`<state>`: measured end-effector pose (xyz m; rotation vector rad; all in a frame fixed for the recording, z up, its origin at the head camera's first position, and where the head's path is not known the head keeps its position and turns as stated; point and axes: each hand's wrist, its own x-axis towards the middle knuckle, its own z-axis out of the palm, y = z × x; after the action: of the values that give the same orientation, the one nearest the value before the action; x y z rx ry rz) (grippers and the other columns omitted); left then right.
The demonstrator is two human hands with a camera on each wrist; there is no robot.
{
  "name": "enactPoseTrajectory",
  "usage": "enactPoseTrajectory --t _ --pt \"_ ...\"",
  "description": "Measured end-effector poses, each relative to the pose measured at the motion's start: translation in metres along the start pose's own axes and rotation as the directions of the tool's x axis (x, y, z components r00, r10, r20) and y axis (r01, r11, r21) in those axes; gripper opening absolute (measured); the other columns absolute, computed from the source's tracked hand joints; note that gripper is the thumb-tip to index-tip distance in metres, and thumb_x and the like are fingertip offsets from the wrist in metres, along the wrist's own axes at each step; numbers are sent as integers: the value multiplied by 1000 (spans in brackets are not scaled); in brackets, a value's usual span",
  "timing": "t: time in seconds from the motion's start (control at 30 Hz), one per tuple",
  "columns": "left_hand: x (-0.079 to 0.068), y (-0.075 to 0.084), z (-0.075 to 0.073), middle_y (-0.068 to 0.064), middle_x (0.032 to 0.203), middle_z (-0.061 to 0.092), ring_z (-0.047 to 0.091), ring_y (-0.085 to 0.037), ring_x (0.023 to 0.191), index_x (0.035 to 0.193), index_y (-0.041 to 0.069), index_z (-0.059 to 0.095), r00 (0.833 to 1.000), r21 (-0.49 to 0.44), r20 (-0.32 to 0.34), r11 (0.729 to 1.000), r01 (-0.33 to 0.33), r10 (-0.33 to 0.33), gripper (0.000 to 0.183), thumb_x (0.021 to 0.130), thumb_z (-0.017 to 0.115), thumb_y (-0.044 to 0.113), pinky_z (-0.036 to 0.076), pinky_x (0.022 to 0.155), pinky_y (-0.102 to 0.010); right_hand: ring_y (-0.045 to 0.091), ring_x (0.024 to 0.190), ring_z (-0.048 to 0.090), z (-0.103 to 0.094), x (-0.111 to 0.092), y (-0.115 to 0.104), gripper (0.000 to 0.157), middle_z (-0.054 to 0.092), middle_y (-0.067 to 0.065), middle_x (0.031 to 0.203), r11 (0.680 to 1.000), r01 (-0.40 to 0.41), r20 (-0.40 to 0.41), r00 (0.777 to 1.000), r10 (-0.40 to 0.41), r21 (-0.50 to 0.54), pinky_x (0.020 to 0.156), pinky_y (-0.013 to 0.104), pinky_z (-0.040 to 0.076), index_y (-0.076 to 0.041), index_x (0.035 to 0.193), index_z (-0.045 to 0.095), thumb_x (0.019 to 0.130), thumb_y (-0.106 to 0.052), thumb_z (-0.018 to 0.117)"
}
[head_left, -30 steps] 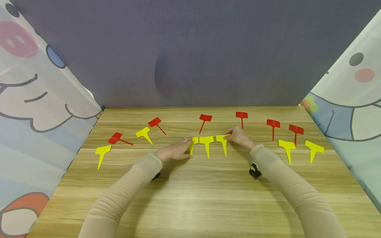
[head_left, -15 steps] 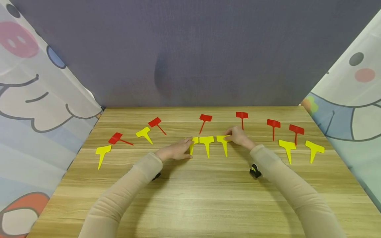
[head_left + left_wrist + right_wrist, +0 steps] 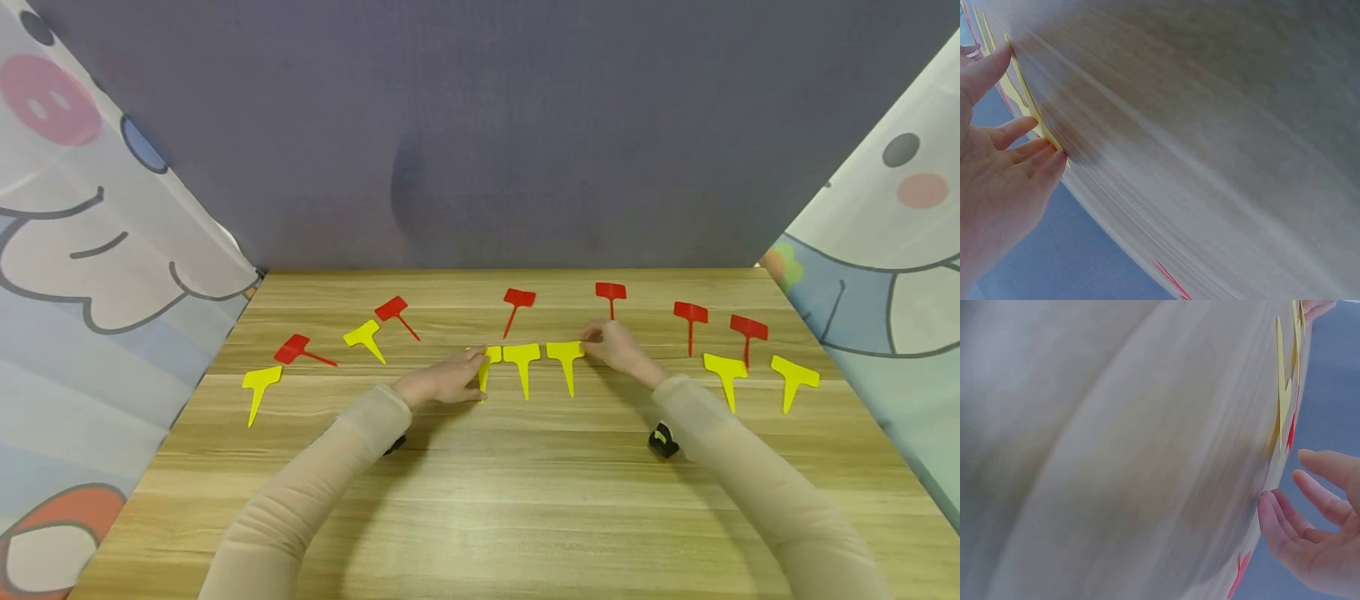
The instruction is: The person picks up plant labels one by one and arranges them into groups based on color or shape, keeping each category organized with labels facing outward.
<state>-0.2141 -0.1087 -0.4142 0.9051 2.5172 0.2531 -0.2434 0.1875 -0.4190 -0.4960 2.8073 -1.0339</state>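
Note:
Three yellow T-shaped plant labels lie side by side mid-table in the head view. The left hand (image 3: pixel 446 379) covers part of the left label (image 3: pixel 492 354). In the left wrist view its thumb touches the stem tip and its fairly straight fingers rest on the head of that label (image 3: pixel 1019 78). Between the hands lies the middle label (image 3: pixel 522 353). The right hand (image 3: pixel 618 346) is beside the head of the right label (image 3: pixel 564 350). The right wrist view shows its fingers (image 3: pixel 1272 519) loosely bent, holding nothing, a small gap from the nearest yellow label (image 3: pixel 1284 394).
More yellow labels lie left (image 3: pixel 260 379) and right (image 3: pixel 793 375) on the wooden table (image 3: pixel 480 517). Several red plant labels (image 3: pixel 519 297) are spread along the back. A grey panel (image 3: pixel 480 167) stands behind the table, with cartoon-printed curtains (image 3: pixel 922 150) at the sides.
The right hand has let go of the right yellow label and moved slightly to the right. That label stays almost where it was. The left hand has kept its place.

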Motion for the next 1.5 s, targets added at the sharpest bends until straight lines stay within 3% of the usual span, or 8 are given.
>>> enactPoseTrajectory --t 0.5,1.03,1.5 --pt "1 -1 0 -17 146 7 12 -29 133 137 -4 22 1000 3 9 1000 -2 2 68 89 51 34 16 107 -37 38 87 55 -27 -26 7 29 56 29 102 997 -48 4 999 48 58 70 41 49 13 108 55 85 -5 56" --pt "1 -1 1 -17 146 6 13 -29 133 138 -3 22 1000 10 7 1000 1 -1 68 89 51 34 15 107 -37 38 88 55 -55 -54 23 32 55 29 105 996 -90 -15 996 90 9 69 41 49 9 112 55 86 -10 55" --pt "2 -2 1 -17 146 8 14 -29 132 137 -3 23 1000 25 0 1000 4 -4 67 89 51 34 16 107 -36 40 86 56 -82 -75 41 31 54 31 105 997 -78 -50 996 77 -23 65 37 50 10 112 54 87 -8 53"
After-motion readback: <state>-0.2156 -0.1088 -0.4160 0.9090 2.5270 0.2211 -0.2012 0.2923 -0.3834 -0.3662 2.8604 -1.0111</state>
